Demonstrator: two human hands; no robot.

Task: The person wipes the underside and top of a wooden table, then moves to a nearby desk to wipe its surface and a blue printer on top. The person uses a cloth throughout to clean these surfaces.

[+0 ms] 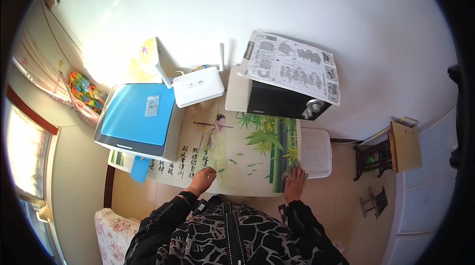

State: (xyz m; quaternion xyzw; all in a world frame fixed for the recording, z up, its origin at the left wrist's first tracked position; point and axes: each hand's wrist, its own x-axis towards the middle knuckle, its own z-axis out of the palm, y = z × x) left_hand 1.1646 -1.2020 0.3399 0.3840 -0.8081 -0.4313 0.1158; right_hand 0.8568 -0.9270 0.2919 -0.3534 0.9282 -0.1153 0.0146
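Observation:
My left hand (203, 181) is raised over the printed desk mat (247, 156), which shows a robed figure, bamboo and dark writing. Its fingers are curled; whatever they may hold is too small to make out. Near the mat's right edge, my right hand (295, 184) presses on a crumpled grey-green cloth (289, 170), its fingers over it. The mat lies on the table beneath both hands.
At the back are a blue-lidded white appliance (133, 111), a white router (198, 87) and a black box (282, 104) with printed paper on top. A white plastic tray (316, 151) sits right of the mat. Wooden furniture (403, 146) stands farther right.

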